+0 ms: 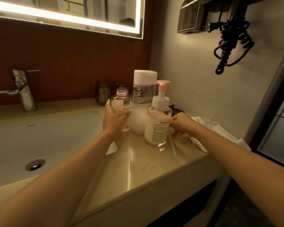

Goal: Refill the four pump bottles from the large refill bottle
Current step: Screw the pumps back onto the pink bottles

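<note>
While a lit mirror glows at eleven o'clock over a red-brown wall, a beige stone counter fills the lower middle. A white sink is sunk into it at nine o'clock, with a dark drain and a chrome faucet behind. On the grey wall at one o'clock hang a socket and a coiled black cord. A crumpled white cloth lies at three o'clock.

At the centre stand the three bottles, close together. The refill bottle is tallest: clear, white-capped, upright, with white foam in its lower part. Just at its five o'clock, the pump bottle stands on the counter, clear pink, full of creamy liquid, with a pink-and-white pump on top. At the refill's nine o'clock is the open bottle, pumpless, its threaded neck bare.

The left hand wraps that open bottle, thumb behind, fingers across the label. The right hand, at the pump bottle's three o'clock, curls round a loose pump, whose white tube slants to the counter.
</note>
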The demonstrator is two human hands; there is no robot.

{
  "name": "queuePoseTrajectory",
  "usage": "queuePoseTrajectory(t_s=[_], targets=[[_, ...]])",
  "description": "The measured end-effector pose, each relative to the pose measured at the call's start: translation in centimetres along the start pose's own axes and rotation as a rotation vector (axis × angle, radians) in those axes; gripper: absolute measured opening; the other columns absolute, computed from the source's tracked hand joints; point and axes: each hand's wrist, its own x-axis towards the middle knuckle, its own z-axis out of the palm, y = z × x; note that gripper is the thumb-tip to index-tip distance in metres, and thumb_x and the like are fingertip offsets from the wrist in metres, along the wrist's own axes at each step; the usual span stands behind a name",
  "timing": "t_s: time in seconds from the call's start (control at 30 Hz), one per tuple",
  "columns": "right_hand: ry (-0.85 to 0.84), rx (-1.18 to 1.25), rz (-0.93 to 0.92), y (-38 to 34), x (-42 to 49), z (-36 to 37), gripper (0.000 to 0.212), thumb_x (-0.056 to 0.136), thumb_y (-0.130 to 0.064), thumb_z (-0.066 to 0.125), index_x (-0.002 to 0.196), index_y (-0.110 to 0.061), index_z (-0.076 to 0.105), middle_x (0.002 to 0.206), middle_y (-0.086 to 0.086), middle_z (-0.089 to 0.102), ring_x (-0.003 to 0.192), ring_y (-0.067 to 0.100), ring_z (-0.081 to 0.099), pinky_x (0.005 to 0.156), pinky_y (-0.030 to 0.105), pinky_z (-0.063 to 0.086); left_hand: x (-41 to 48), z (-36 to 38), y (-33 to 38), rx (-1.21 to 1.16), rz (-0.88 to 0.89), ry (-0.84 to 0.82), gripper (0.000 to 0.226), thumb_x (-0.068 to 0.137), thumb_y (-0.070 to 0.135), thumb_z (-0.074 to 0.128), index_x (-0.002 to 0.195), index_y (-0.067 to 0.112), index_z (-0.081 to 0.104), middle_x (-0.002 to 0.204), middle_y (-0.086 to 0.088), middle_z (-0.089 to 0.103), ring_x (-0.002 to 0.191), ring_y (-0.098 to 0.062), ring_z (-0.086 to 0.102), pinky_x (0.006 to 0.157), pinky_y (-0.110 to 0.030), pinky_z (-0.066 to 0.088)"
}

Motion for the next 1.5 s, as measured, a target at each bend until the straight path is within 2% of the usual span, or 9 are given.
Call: queuePoseTrajectory(t_s=[0.1, 0.3, 0.53, 0.7, 0.83, 1.0, 1.13, 1.33, 1.5], targets=[[-0.001, 0.051, 0.030, 0.1, 0.2, 0.0, 0.039, 0.092, -0.036, 0.053, 0.104, 0.000, 0.062, 0.099, 0.018, 0.066, 0.067, 0.023, 0.061, 0.054, 0.026, 0.050, -0.4, -0.2, 0.0, 0.022, 0.005, -0.018, 0.072, 0.076, 0.031, 0.073, 0.134, 0.019, 0.033, 0.123, -0.005, 0.054, 0.110, -0.026, 0.055, 0.089, -0.050, 0.050], [0.036, 0.280, 0.076, 0.9, -0.9, -0.4, 0.056, 0.077, -0.044, 0.068, 0.112, -0.001, 0.058, 0.104, 0.018, 0.063, 0.077, 0.025, 0.063, 0.055, 0.028, 0.050, -2.6, -1.6, 0.4, 0.081, 0.069, -0.046, 0.068, 0.075, 0.037, 0.073, 0.130, 0.019, 0.038, 0.120, -0.006, 0.058, 0.105, -0.026, 0.058, 0.087, -0.050, 0.051], [0.198, 0.365, 0.038, 0.7, -4.9, -2.3, 0.039, 0.081, -0.029, 0.067, 0.102, 0.003, 0.059, 0.099, 0.018, 0.063, 0.084, 0.027, 0.064, 0.061, 0.029, 0.055, -7.4, -3.1, 1.8, 0.089, 0.132, -0.104, 0.068, 0.075, 0.036, 0.072, 0.132, 0.019, 0.039, 0.118, -0.005, 0.059, 0.102, -0.023, 0.060, 0.084, -0.044, 0.053], [0.338, 0.480, -0.102, -1.0, -9.0, -3.9, 0.026, 0.083, -0.030, 0.066, 0.088, -0.006, 0.057, 0.086, 0.007, 0.060, 0.074, 0.016, 0.058, 0.067, 0.028, 0.053, -10.6, -3.6, 3.2, 0.084, 0.133, -0.154, 0.070, 0.076, 0.036, 0.070, 0.135, 0.019, 0.036, 0.123, -0.007, 0.058, 0.106, -0.023, 0.059, 0.086, -0.041, 0.053], [0.411, 0.583, -0.211, -3.7, -11.3, -4.7, 0.030, 0.084, -0.037, 0.064, 0.090, -0.007, 0.062, 0.087, 0.007, 0.065, 0.082, 0.020, 0.063, 0.080, 0.034, 0.055, -12.8, -4.0, 4.0, 0.087, 0.156, -0.169, 0.073, 0.076, 0.035, 0.071, 0.137, 0.017, 0.035, 0.123, -0.007, 0.058, 0.107, -0.024, 0.058, 0.085, -0.038, 0.053], [0.472, 0.702, -0.332, -8.2, -12.8, -4.8, 0.027, 0.085, -0.034, 0.063, 0.095, -0.009, 0.061, 0.083, 0.001, 0.063, 0.077, 0.015, 0.063, 0.078, 0.032, 0.056, -14.3, -4.4, 4.4, 0.069, 0.178, -0.184, 0.070, 0.075, 0.038, 0.071, 0.134, 0.019, 0.039, 0.114, 0.000, 0.060, 0.096, -0.013, 0.058, 0.079, -0.032, 0.054], [0.671, 0.714, -0.446, -11.3, -13.0, -5.0, 0.036, 0.088, -0.035, 0.059, 0.109, -0.006, 0.062, 0.101, 0.009, 0.067, 0.087, 0.017, 0.063, 0.080, 0.028, 0.055, -14.7, -4.5, 4.5, 0.088, 0.196, -0.168, 0.067, 0.076, 0.039, 0.070, 0.132, 0.021, 0.040, 0.108, 0.005, 0.060, 0.088, -0.009, 0.055, 0.073, -0.025, 0.051], [0.856, 0.672, -0.561, -12.5, -12.6, -4.0, 0.037, 0.090, -0.031, 0.058, 0.117, -0.006, 0.057, 0.113, 0.006, 0.064, 0.091, 0.006, 0.055, 0.067, 0.001, 0.042, -14.7, -4.4, 4.3, 0.109, 0.208, -0.163, 0.064, 0.076, 0.041, 0.070, 0.130, 0.024, 0.041, 0.111, 0.005, 0.062, 0.095, -0.014, 0.060, 0.076, -0.027, 0.053], [0.749, 0.558, -0.631, -11.2, -12.6, -1.3, 0.038, 0.088, -0.026, 0.060, 0.120, -0.007, 0.054, 0.118, 0.006, 0.061, 0.096, 0.012, 0.057, 0.075, 0.012, 0.047, -14.6, -4.4, 4.1, 0.093, 0.211, -0.165, 0.063, 0.076, 0.042, 0.071, 0.129, 0.025, 0.041, 0.112, 0.005, 0.063, 0.095, -0.013, 0.061, 0.078, -0.030, 0.055]])
